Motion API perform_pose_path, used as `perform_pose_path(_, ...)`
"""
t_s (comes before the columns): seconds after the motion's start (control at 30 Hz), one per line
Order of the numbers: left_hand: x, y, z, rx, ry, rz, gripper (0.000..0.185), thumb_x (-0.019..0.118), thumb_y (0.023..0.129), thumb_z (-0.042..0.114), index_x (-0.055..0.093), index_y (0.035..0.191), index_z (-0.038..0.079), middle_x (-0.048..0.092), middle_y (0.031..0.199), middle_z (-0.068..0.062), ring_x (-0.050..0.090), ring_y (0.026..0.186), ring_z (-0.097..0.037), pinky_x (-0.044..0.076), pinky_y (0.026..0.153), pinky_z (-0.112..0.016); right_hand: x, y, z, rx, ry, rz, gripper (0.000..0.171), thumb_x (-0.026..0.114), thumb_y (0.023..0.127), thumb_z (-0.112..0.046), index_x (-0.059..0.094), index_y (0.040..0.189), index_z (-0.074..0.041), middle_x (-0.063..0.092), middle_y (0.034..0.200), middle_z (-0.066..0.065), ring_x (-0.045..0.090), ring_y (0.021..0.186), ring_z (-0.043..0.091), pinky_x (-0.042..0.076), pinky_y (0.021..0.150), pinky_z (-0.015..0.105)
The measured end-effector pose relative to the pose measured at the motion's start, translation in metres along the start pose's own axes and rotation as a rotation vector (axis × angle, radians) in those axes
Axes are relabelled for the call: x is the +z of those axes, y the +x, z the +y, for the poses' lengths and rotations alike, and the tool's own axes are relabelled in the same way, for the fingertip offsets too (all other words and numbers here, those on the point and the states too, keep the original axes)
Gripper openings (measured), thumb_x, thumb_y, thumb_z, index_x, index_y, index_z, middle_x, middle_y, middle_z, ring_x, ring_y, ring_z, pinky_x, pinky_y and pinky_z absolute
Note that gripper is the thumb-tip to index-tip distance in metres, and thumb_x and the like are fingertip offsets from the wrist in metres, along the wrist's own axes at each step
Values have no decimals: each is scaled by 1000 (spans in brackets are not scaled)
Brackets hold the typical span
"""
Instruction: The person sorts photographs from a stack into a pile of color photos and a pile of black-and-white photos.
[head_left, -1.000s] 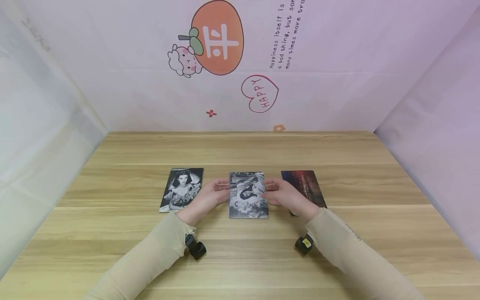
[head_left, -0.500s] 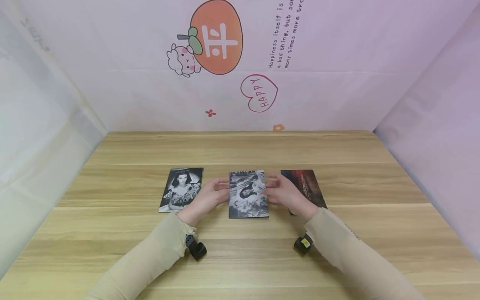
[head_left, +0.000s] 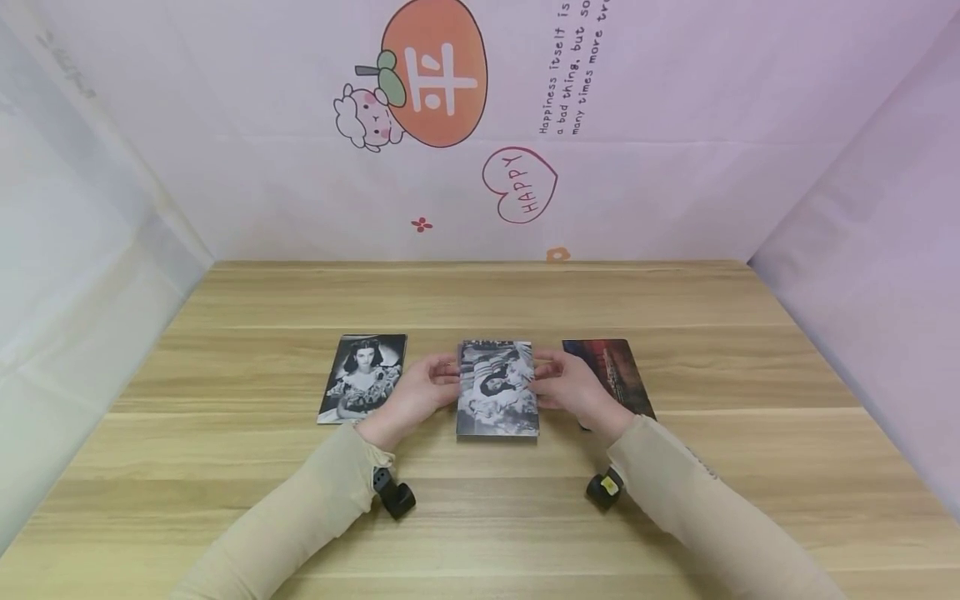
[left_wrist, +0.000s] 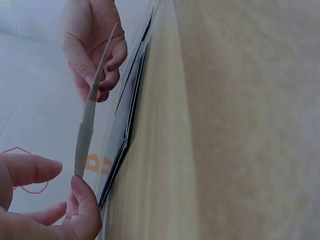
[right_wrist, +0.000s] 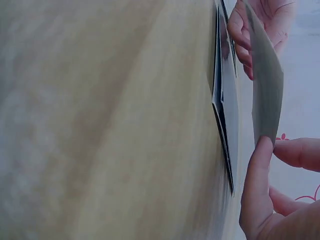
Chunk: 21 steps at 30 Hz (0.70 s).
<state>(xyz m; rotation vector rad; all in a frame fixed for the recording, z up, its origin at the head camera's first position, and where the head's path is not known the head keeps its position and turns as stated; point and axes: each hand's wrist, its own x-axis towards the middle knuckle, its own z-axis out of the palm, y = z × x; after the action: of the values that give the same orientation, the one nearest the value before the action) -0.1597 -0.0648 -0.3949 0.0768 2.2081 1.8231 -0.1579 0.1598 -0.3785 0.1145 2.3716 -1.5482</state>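
Since a second ago the middle photo [head_left: 497, 387] has lifted slightly at its far edge. The left hand [head_left: 411, 398] and right hand [head_left: 576, 389] each pinch a side edge, holding it just above the stack [right_wrist: 223, 115] on the worktop [head_left: 480, 508]. It looks light, thin and bendy; edges suit best. Farther sideways lie a portrait photo [head_left: 363, 377] and a dark photo [head_left: 611, 371].

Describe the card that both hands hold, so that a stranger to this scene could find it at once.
On the wooden table three picture cards form a row. The middle card is black-and-white, pinched at its side edges by the left hand and the right hand. Unlike the portrait card left and the dark reddish card right, it is lifted above a small stack.
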Motion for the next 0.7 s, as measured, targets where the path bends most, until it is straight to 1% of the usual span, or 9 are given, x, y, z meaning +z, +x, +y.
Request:
perform_pose_path(0.13, -1, 0, 0, -9, 18, 10, 56, 63, 80, -8, 46, 133, -8, 58, 122, -22, 59, 109, -31, 53, 90, -31, 0, 0, -1, -11, 10, -3, 58, 59, 85, 3, 39, 140, 2, 52, 113, 19, 61, 93, 21, 58, 80, 35)
perform_pose_path(0.3, -4, -3, 4, -22, 62, 34, 58, 64, 81, -5, 45, 135, -6, 59, 122, -21, 59, 111, -31, 54, 88, -30, 2, -1, -2, -23, 39, -4, 58, 59, 86, 2, 40, 140, 1, 52, 116, 20, 61, 93, 20, 58, 80, 34)
perform_pose_path(0.43, -8, -4, 7, -27, 57, 42, 58, 64, 81, -5, 45, 136, -3, 58, 124, -21, 58, 112, -31, 55, 86, -30, 4, -1, -3, -41, 61, -6, 57, 58, 87, 2, 40, 141, 0, 51, 118, 20, 62, 95, 20, 57, 82, 33)
perform_pose_path(0.53, -13, -4, 7, -31, 45, 52, 58, 63, 82, -6, 46, 136, -1, 57, 125, -19, 58, 112, -29, 55, 86, -29, 6, -1, -4, -56, 96, -14, 58, 57, 88, 4, 39, 142, -1, 51, 119, 20, 62, 93, 17, 57, 82, 32)
perform_pose_path(0.7, -22, -5, 10, -14, 40, 53, 57, 62, 82, -7, 46, 137, 0, 56, 121, -19, 58, 109, -28, 54, 87, -28, 10, 0, -8, -59, 189, -22, 63, 58, 86, 8, 37, 144, -3, 50, 123, 20, 61, 89, 10, 57, 81, 29)
